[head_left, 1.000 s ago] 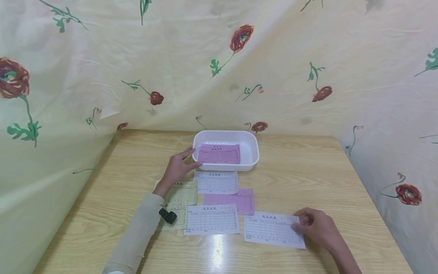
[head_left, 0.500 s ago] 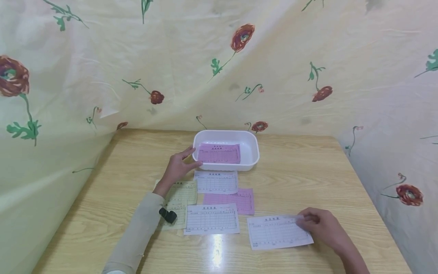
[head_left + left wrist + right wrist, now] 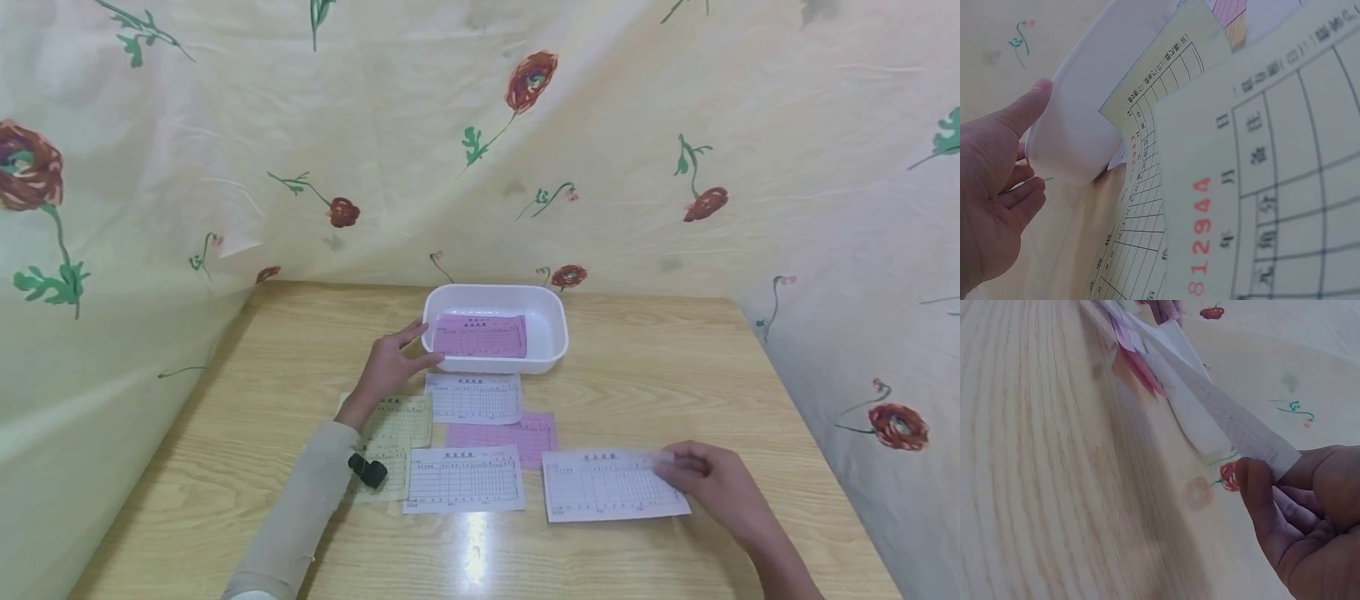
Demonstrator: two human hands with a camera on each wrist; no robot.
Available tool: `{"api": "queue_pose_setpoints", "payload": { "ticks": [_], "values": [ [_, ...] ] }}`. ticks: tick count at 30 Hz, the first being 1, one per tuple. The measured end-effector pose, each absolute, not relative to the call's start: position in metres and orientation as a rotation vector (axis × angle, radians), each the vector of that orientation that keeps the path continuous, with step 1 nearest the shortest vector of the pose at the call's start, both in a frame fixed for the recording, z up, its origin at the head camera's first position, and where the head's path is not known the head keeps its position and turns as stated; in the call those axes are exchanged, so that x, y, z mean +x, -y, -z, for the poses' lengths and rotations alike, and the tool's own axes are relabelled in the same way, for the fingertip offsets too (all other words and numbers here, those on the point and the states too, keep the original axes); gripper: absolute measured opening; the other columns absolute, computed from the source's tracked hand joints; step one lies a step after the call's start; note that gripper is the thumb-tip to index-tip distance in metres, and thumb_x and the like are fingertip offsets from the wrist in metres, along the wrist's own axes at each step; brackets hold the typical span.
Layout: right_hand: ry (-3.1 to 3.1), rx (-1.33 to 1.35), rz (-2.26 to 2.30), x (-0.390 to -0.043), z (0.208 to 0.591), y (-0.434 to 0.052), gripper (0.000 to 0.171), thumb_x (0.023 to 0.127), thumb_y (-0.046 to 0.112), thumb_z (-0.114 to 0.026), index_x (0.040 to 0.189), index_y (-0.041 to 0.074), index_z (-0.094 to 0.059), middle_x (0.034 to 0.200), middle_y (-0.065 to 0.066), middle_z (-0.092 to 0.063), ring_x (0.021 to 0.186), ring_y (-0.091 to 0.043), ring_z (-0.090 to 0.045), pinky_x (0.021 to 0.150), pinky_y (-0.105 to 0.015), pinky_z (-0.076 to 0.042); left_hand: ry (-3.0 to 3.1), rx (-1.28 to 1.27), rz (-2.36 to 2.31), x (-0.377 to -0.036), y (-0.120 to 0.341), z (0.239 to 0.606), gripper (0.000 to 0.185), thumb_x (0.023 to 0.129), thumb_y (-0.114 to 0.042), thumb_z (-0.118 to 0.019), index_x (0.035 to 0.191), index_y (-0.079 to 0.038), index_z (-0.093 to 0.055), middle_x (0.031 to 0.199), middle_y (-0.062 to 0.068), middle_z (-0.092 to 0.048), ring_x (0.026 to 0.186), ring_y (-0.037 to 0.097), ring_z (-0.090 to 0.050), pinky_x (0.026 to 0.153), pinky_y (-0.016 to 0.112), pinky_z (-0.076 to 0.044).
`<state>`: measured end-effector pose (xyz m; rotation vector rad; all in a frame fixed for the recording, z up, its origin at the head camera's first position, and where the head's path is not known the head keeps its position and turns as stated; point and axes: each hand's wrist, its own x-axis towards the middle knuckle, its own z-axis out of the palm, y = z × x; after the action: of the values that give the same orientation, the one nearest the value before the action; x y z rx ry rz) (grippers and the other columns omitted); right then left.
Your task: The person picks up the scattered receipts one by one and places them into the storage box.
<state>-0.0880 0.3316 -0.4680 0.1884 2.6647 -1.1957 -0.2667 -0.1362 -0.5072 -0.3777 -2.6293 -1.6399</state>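
1 white slip [image 3: 611,485] is pinched near its upper right corner by the right hand [image 3: 712,483], held raised off the tabletop [image 3: 645,383]. The left hand [image 3: 390,367] grips the left end of the white tray [image 3: 546,333] between thumb and fingers; pink paper [image 3: 480,337] lies inside. Just in front of the tray, 2 other white slips [image 3: 465,483], 1 pink slip [image 3: 538,442] and 2 yellow slips [image 3: 414,418] lie close together.
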Motion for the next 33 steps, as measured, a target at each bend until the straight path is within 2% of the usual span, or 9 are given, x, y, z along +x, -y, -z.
{"api": "queue_pose_setpoints", "payload": {
  "ticks": [3, 9, 12, 23, 33],
  "values": [
    [-2.674, 0.205, 1.221, -0.091, 0.465, -0.328, 0.049, 0.094, 0.035, -0.076, 0.126, -0.001, -0.067, 0.123, -0.019, -0.071, 0.104, -0.016, -0.07, 0.078, -0.019, -0.056, 2.631, -0.375, 1.643, -0.267, 0.136, 0.508, 0.079, 0.083, -0.04, -0.085, 0.147, -0.007, -0.053, 0.161, 0.011, -0.04, 0.151, 0.036, -0.031, 0.123, 0.053, -0.025],
    [-2.707, 0.181, 1.272, -0.098, 0.46, -0.322, 0.046, 0.095, 0.033, -0.074, 0.125, -0.001, -0.067, 0.123, -0.02, -0.071, 0.096, 0.003, -0.066, 0.078, -0.018, -0.056, 2.635, -0.373, 1.644, -0.267, 0.136, 0.507, 0.079, 0.083, -0.041, -0.085, 0.146, -0.007, -0.053, 0.161, 0.01, -0.039, 0.151, 0.036, -0.031, 0.123, 0.053, -0.027],
    [-2.736, 0.161, 1.279, -0.103, 0.458, -0.32, 0.045, 0.095, 0.033, -0.074, 0.124, -0.001, -0.068, 0.12, -0.02, -0.072, 0.093, 0.006, -0.065, 0.078, -0.017, -0.057, 2.639, -0.371, 1.643, -0.266, 0.137, 0.507, 0.079, 0.083, -0.042, -0.084, 0.146, -0.007, -0.053, 0.161, 0.01, -0.039, 0.151, 0.034, -0.031, 0.123, 0.053, -0.028],
    [-2.762, 0.107, 1.335, -0.123, 0.45, -0.307, 0.044, 0.096, 0.032, -0.073, 0.124, -0.002, -0.068, 0.117, -0.02, -0.073, 0.095, -0.004, -0.07, 0.077, -0.018, -0.057, 2.635, -0.37, 1.635, -0.267, 0.138, 0.508, 0.078, 0.083, -0.042, -0.085, 0.146, -0.007, -0.054, 0.16, 0.012, -0.04, 0.15, 0.032, -0.032, 0.122, 0.052, -0.029],
    [-2.774, 0.139, 1.32, -0.141, 0.443, -0.303, 0.054, 0.098, 0.042, -0.068, 0.13, -0.002, -0.064, 0.12, -0.02, -0.072, 0.095, -0.009, -0.069, 0.077, -0.022, -0.058, 2.626, -0.379, 1.633, -0.268, 0.138, 0.509, 0.078, 0.083, -0.043, -0.085, 0.145, -0.007, -0.055, 0.16, 0.007, -0.041, 0.15, 0.033, -0.033, 0.122, 0.052, -0.03]
  ]
}}
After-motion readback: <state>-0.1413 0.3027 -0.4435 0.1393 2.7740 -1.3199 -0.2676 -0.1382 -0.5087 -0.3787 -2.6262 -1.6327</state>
